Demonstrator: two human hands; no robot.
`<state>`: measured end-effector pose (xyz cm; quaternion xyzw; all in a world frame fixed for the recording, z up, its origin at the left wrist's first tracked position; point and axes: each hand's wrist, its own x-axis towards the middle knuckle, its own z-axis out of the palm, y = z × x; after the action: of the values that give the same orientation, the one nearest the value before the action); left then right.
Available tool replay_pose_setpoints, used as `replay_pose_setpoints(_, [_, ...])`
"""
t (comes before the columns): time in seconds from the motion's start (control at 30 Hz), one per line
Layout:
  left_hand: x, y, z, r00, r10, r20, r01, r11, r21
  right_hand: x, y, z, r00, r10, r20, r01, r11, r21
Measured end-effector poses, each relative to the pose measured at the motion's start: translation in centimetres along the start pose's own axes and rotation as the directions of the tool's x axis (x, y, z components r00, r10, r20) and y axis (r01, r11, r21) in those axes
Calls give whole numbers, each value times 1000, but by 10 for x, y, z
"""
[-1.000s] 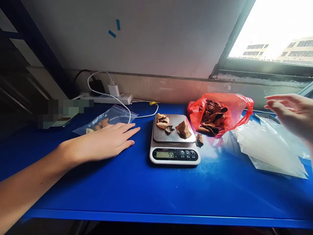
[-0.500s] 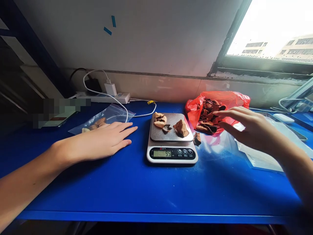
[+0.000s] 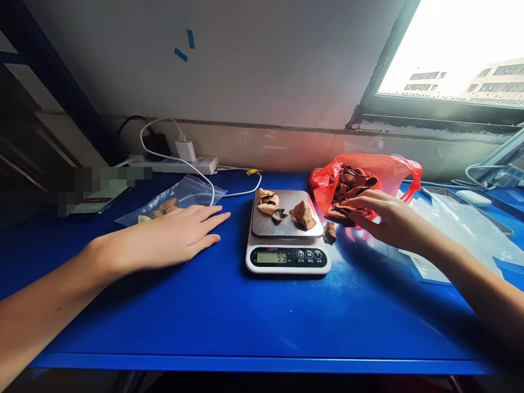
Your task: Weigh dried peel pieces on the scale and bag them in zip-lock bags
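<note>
The white kitchen scale with a square metal pan (image 3: 282, 230) stands on the blue-painted worktop (image 3: 245, 322), its display lit and reading 9.5. On its pan rest a thick, rough brown chunk (image 3: 303, 215), pale curled dried pieces (image 3: 268, 205) and a small dark flake (image 3: 279, 215).

Of the two hands, the left hand (image 3: 180, 234) lies palm down to the left of the scale, fingers slightly spread and pinching nothing, partly covering a clear zip-lock plastic bag (image 3: 190, 188) with brown lumps inside. The right hand (image 3: 380, 218) is right of the scale, thumb and fingers parted at the mouth of a crinkled red plastic bag (image 3: 323, 183) full of dark, curved dried pieces (image 3: 352, 183); whether the fingertips touch any piece, I cannot tell.

Risks, as I judge them: the curved pieces look loosely heaped, so a careless tug could spill some beside the scale. A loose brown fragment (image 3: 329, 233) sits right by the scale's right edge; if nudged against the pan, it could disturb the reading. The rough chunk near the pan's right side could be knocked off by a sweeping wrist.
</note>
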<state>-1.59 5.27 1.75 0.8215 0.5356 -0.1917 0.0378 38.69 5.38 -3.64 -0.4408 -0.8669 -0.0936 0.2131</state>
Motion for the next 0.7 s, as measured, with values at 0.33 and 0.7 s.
replay_pose_setpoints(0.33, [2, -7, 6, 996, 60, -62, -58, 998, 25, 2, 15, 26, 958, 206, -199, -222, 973, -62])
replay_pose_setpoints(0.7, [5, -11, 11, 997, 67, -34, -66, 997, 37, 8, 10, 21, 947, 224, -229, -231, 973, -5])
